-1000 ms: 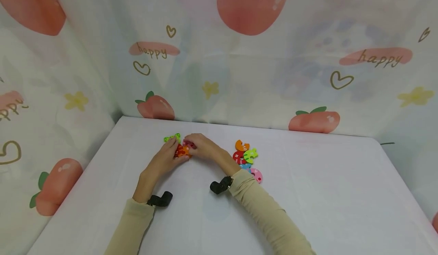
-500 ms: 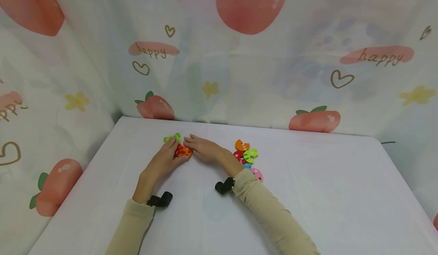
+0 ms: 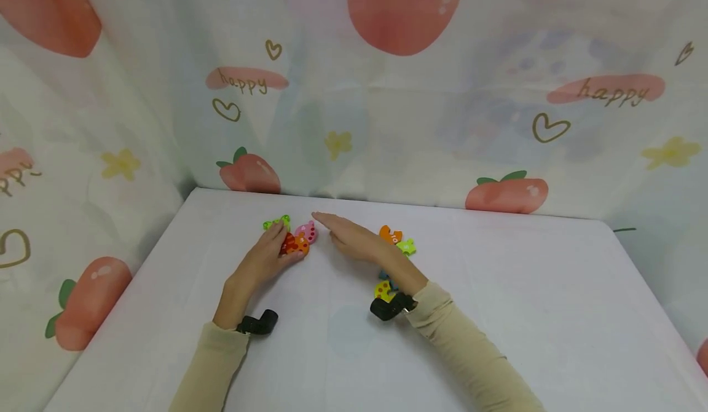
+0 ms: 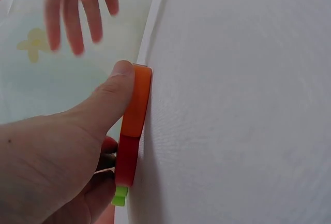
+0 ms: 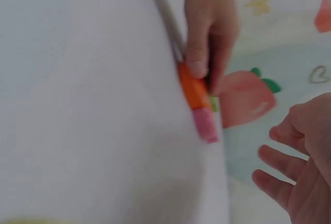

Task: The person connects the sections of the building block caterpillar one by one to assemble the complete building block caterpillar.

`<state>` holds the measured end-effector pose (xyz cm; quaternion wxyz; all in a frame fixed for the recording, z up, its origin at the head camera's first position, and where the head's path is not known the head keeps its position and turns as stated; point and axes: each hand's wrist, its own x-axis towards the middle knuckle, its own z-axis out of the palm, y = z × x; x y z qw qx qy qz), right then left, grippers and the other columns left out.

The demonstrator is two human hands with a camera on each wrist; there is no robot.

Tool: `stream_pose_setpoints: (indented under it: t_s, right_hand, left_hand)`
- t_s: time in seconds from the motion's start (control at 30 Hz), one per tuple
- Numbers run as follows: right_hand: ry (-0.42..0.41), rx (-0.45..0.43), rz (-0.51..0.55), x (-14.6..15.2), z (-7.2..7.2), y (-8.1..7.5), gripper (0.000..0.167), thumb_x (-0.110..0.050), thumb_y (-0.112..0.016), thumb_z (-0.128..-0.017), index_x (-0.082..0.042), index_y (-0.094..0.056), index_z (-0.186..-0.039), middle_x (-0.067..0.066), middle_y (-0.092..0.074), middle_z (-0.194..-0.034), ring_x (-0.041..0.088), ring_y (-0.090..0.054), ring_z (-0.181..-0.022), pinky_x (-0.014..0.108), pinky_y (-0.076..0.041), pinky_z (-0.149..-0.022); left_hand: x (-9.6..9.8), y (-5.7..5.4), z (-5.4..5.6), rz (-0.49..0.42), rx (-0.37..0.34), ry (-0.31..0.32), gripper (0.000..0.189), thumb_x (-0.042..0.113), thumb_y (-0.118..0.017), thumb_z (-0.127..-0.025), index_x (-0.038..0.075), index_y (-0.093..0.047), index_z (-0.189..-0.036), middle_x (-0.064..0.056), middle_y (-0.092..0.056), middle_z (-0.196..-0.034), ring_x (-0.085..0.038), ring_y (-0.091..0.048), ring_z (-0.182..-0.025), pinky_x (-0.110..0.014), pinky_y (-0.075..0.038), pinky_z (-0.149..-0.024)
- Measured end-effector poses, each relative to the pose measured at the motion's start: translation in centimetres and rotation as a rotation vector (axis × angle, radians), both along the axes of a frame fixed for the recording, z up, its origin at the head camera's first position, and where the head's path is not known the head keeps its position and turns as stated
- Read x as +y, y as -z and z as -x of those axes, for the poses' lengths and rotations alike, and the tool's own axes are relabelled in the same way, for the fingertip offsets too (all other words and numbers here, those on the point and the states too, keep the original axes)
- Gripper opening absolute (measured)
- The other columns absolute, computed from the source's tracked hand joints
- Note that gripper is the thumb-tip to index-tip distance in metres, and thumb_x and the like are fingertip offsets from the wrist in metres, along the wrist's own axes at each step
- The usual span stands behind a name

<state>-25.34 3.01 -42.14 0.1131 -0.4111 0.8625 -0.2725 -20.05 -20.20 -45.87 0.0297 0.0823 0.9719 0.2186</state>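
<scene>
My left hand (image 3: 264, 255) holds a joined group of small numbered puzzle pieces on the table. Its thumb presses the edge of a spotted orange piece (image 3: 299, 244), while the other fingers lie over a red piece (image 4: 128, 162) and beside a green piece (image 3: 276, 222). Attached or touching at the orange piece's far right is a pink spotted piece (image 3: 307, 232). Just right of that, my right hand (image 3: 356, 240) hovers with fingers extended and nothing in them. In the right wrist view the pink and orange edges look blurred.
Under and behind my right forearm lies a second cluster: an orange piece (image 3: 389, 233), a green piece (image 3: 407, 247) and a yellow spotted piece (image 3: 383, 291), partly hidden. The white table (image 3: 498, 313) ends at a printed curtain (image 3: 387, 123) at the back.
My right hand has let go of the pink piece and drawn away to the right, its fingers straightening. The pink piece now shows fully; my left hand has stayed in place.
</scene>
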Motion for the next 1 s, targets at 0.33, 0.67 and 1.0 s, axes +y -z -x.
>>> stream_pose_setpoints:
  t_s: [0.33,0.67,1.0]
  right_hand:
    - [0.115,-0.019,0.197,8.3,-3.7,-3.2,0.06,-0.005,-0.038,-0.102,-0.011,-0.012,-0.156,0.013,-0.047,-0.149,0.031,-0.049,-0.135,0.045,-0.046,-0.105]
    - [0.246,-0.017,0.124,13.8,-4.7,-1.7,0.061,0.001,-0.04,-0.1,-0.011,-0.018,-0.155,0.018,-0.054,-0.14,0.034,-0.053,-0.129,0.051,-0.046,-0.103]
    - [0.22,-0.041,0.079,15.0,-4.6,-0.8,0.051,-0.002,-0.046,-0.099,-0.005,-0.035,-0.148,0.018,-0.063,-0.13,0.033,-0.059,-0.122,0.049,-0.049,-0.1]
  left_hand:
    - [0.5,-0.2,-0.2,0.103,0.021,0.074,0.058,0.04,-0.055,-0.096,0.022,-0.039,-0.149,-0.027,-0.018,-0.159,-0.045,-0.016,-0.148,-0.061,-0.037,-0.108]
    - [0.8,-0.4,-0.5,0.155,0.006,0.081,0.056,0.037,-0.053,-0.098,0.023,-0.038,-0.15,-0.028,-0.017,-0.159,-0.045,-0.017,-0.148,-0.062,-0.04,-0.104]
    - [1.1,-0.3,-0.4,0.216,-0.008,0.089,0.053,0.035,-0.05,-0.099,0.022,-0.038,-0.15,-0.029,-0.015,-0.159,-0.047,-0.015,-0.148,-0.058,-0.039,-0.108]
